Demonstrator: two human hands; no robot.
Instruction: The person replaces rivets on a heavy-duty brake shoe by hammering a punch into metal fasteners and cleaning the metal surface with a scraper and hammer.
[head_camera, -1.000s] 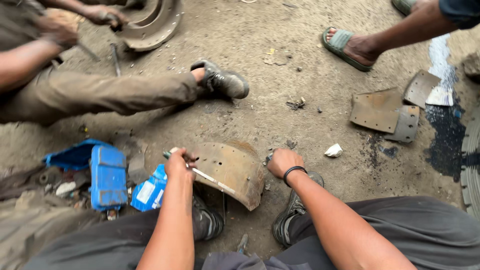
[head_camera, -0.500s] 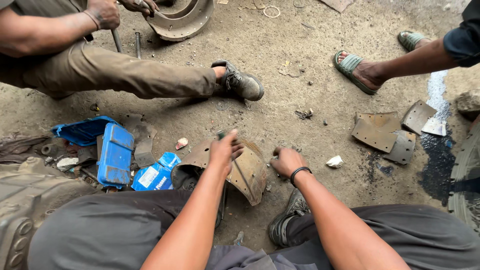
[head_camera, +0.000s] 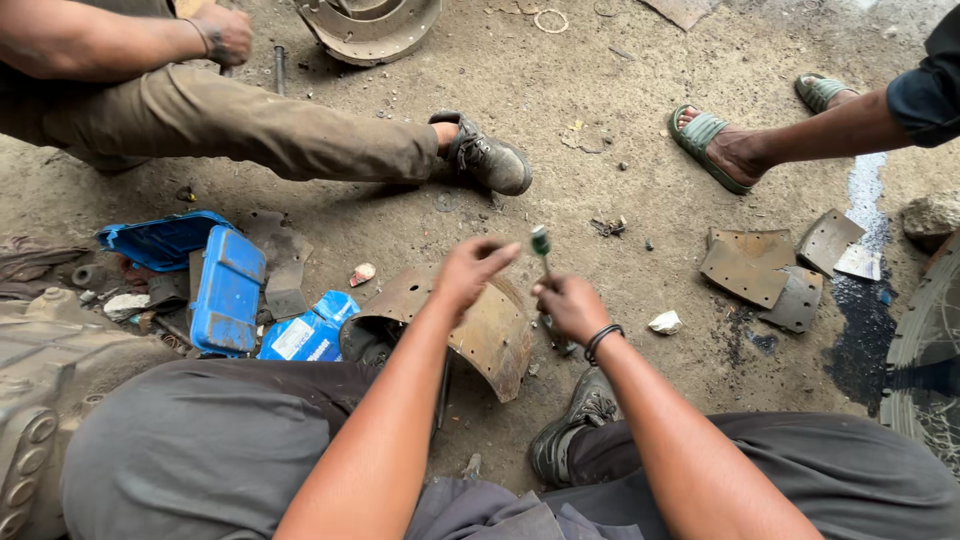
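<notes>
The right hand (head_camera: 572, 305) grips a green-tipped screwdriver (head_camera: 541, 245) upright, its lower end hidden behind the fist. The left hand (head_camera: 468, 272) hovers loosely curled, holding nothing, over the rusty brake shoe (head_camera: 480, 325) (propped on the dirt between the person's shoes). The shoe lies just under the left hand, beside the right. My worry: it sits unsteadied, so the tip could skid off its curve toward the left fingers.

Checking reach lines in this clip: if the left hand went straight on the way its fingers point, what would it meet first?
Probably the green-tipped tool that the right hand holds upright; the left hand points up-right towards it, though depth is unclear.
</notes>
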